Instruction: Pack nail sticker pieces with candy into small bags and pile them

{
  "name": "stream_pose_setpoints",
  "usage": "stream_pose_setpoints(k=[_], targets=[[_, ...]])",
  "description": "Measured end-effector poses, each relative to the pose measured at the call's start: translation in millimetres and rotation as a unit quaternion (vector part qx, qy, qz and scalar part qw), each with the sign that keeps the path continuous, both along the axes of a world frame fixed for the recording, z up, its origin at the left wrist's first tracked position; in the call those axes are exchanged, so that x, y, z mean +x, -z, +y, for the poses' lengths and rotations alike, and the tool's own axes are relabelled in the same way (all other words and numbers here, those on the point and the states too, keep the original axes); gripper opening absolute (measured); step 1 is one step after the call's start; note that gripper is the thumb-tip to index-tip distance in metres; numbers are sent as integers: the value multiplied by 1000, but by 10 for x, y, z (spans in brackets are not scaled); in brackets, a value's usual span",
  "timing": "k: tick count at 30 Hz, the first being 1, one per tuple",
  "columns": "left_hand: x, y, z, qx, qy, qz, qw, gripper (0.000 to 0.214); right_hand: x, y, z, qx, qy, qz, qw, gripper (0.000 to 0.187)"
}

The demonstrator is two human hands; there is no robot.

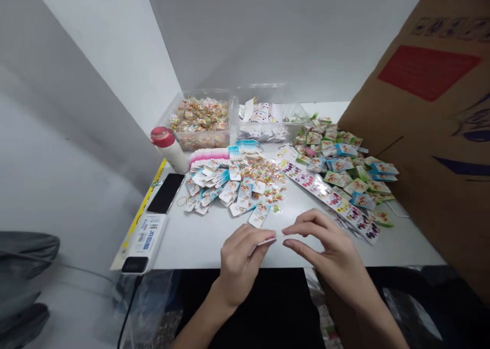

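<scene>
My left hand point(240, 259) and my right hand point(325, 247) meet over the near edge of the white table point(199, 242). Between them they pinch a small white card point(268, 241), the left hand at its left end, the right thumb and forefinger at its right end. Just beyond the hands lies a loose printed card point(259, 214). Behind it is a spread of blue and white printed cards point(225, 185) with small colourful pieces point(268, 175) scattered among them.
Green and blue packets point(344, 160) pile at the right beside a long sticker strip point(329, 196). Two clear tubs point(201, 117) point(268, 119) stand at the back. A red-capped bottle point(168, 147), a black phone point(166, 193) and a white device point(143, 242) lie left. A cardboard box point(436, 134) walls the right.
</scene>
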State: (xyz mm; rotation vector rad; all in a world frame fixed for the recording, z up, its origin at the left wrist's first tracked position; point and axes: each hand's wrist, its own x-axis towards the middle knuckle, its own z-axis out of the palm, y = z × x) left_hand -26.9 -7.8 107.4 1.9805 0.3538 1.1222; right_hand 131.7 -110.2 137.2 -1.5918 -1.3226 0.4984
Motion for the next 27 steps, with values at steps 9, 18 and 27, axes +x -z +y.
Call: stream_pose_setpoints(k=[9,18,27], targets=[[-43,28,-63,-405,26,25,914,32,-49,90,128,23,-32,89,995,14],[-19,76,30,-554,73,-1,829,29,62,217,162,17,-106,22,994,31],[46,216,95,-613,67,-38,786,27,8,550,167,16,-109,-20,994,53]])
